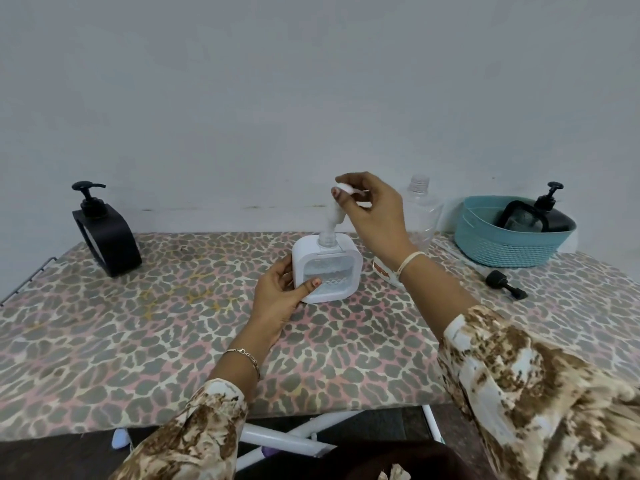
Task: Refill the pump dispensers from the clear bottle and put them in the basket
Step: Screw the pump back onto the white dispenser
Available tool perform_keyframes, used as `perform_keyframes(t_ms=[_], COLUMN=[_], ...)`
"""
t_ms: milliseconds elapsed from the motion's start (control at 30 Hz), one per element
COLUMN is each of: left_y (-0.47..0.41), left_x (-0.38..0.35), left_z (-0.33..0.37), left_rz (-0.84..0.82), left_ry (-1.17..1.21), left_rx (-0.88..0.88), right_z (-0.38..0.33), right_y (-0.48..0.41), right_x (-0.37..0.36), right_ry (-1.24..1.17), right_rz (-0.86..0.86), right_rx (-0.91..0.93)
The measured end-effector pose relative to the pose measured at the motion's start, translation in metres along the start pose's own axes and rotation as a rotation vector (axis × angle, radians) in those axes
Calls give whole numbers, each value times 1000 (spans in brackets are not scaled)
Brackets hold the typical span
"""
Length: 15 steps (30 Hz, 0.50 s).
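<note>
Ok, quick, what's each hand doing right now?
Left hand: grips the white dispenser by its side, thumb on the front.
Right hand: pinches the white pump, held above the dispenser's open neck.

The person wears brown-mottled cream sleeves (540,393) and bracelets (247,357).

Open tablecloth (173,323) is left before and left of the white dispenser (327,268), bounded by the black dispenser (105,233), while its right is blocked by the clear bottle (420,216), loose pump (505,287) and basket (502,251).
</note>
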<state>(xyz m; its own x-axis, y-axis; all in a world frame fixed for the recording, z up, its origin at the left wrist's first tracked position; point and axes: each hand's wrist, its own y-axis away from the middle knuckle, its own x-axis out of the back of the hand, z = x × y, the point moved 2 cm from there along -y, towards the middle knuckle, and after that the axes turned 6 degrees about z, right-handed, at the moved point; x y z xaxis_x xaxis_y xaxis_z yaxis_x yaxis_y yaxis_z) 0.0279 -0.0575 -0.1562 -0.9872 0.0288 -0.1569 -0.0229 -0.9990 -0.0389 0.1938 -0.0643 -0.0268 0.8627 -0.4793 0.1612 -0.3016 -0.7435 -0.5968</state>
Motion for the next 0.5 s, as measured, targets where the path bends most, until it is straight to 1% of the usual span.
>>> perform_keyframes(t_ms=[67,200,300,400,500], left_y=[0,-1,-2,-2,-3], left_x=[0,0,0,0,1], left_z=[0,0,0,-1,-2], left_rz=[3,16,21,22,28], left_ry=[-1,-19,-21,-31,-48], left_rx=[0,-10,-10,-17,-18], right_z=[5,15,22,29,31], right_y=[5,15,20,27,28], right_x=[-5,-12,-9,-7,-10], right_ry=[-4,1,-95,-117,-46], right_rz=[-53,-260,-322,-345,-253], right_rx=[-27,-87,-179,-192,-173])
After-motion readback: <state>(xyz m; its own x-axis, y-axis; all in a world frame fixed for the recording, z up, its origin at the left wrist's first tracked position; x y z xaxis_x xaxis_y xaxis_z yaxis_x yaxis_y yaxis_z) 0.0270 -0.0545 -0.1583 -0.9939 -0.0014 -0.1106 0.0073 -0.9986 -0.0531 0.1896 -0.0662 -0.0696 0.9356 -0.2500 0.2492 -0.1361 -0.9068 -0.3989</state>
